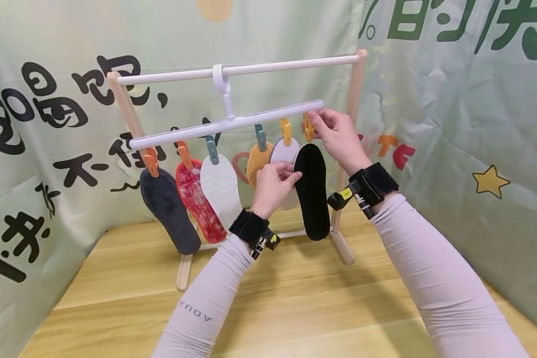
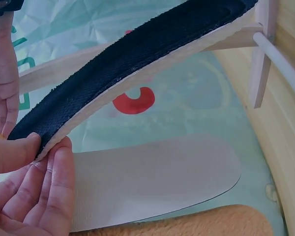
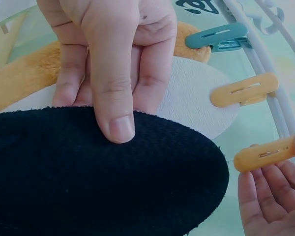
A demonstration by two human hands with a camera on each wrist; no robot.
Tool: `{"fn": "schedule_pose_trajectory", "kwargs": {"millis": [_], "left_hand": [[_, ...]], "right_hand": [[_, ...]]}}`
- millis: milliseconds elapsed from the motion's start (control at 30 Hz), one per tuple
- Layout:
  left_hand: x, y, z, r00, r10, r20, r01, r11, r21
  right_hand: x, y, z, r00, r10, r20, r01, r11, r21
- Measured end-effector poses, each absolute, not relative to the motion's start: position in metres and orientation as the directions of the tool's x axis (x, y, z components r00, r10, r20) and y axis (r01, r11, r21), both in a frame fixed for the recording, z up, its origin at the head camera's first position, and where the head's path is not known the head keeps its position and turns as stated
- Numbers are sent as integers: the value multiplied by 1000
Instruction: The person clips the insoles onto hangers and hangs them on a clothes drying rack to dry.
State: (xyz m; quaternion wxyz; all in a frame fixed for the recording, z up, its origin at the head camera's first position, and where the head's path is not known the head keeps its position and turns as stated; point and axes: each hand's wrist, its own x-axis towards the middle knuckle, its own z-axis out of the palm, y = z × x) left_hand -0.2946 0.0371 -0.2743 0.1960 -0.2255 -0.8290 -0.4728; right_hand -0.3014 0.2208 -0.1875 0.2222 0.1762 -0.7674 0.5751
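A black insole (image 1: 313, 199) with a pale underside hangs below the right end of a white hanger (image 1: 268, 117). My left hand (image 1: 272, 188) pinches its upper left edge, thumb on the black face, fingers behind. At the hanger's end my right hand (image 1: 337, 136) pinches a yellow clip (image 1: 309, 128) between thumb and fingers. In the right wrist view the clip's tip (image 3: 243, 161) shows just beyond the insole's rounded end, with a narrow gap between them. Behind my left hand a whitish insole (image 3: 196, 93) hangs from another yellow clip (image 3: 243, 90).
Further left hang an orange insole (image 1: 254, 161), a white one (image 1: 219, 184), a red mottled one (image 1: 197, 199) and a dark grey one (image 1: 165, 209), each on a clip. The hanger hooks over a rack's white bar (image 1: 286, 65). The rack stands on a wooden table (image 1: 295, 308) before printed cloth.
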Motion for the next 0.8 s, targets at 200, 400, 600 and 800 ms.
{"fn": "schedule_pose_trajectory", "kwargs": {"millis": [200, 400, 600, 800], "left_hand": [[-294, 37, -273, -822, 188, 538, 559, 452, 695], [-291, 39, -270, -812, 200, 548, 574, 445, 687], [-290, 40, -268, -808, 195, 556, 578, 444, 684], [-290, 39, -268, -809, 187, 558, 576, 443, 687]], "right_hand": [[-303, 218, -190, -815, 24, 579, -561, 219, -799], [-305, 215, -191, -782, 80, 618, -593, 212, -777], [-306, 215, -192, -782, 93, 617, -591, 206, -780], [-306, 215, -192, -780, 95, 619, -592, 209, -778]]}}
